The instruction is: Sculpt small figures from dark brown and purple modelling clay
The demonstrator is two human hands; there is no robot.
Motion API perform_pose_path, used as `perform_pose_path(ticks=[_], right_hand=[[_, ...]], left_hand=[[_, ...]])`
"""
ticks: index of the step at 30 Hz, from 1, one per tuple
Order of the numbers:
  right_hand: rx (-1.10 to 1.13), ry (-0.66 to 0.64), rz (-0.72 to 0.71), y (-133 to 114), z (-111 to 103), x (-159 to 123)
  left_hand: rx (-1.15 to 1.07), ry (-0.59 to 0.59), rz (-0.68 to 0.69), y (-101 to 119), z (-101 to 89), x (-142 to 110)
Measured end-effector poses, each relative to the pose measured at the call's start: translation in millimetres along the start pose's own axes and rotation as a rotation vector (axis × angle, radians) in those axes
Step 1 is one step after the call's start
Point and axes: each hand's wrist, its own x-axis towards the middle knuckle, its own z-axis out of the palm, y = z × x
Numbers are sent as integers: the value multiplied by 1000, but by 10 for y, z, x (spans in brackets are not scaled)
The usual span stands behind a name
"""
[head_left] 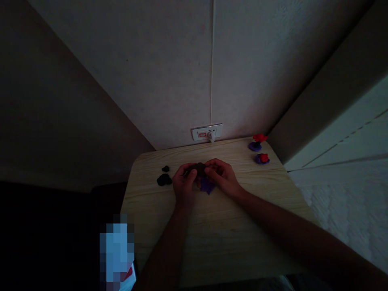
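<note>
Both hands meet over the middle of a wooden table (236,226). Between them is a dark brown lump (199,168) that looks like modelling clay. My left hand (185,184) is closed on its left side, thumb on top. On its right side, the fingers and thumb of my right hand (222,176) pinch the same lump. Just below the hands lies a purple piece (207,186), partly covered by them. Two black lumps, a larger one (164,180) and a smaller one (165,168), lie left of my left hand.
At the table's back right stand a red flower shape on a purple base (257,142) and a red lump in a purple cup shape (262,158). A wall socket (207,132) with a plug sits behind the table. A lit, blurred-out screen (117,250) is at lower left.
</note>
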Motion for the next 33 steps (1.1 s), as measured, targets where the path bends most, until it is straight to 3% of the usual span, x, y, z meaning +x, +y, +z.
perform_pose_path(ticks=[9,15,28,33], right_hand=[[3,7,9,-24,4,-4],[50,22,12,0,3,-7],[11,28,-33,37,-22,-16],[-40,38,-87,46,-24,-14]], left_hand=[[-22,-6,20,-5,0,17],[179,33,99,49,27,-4],[407,-140,262,158,70,-117],[377,-163,232,127,84,-133]])
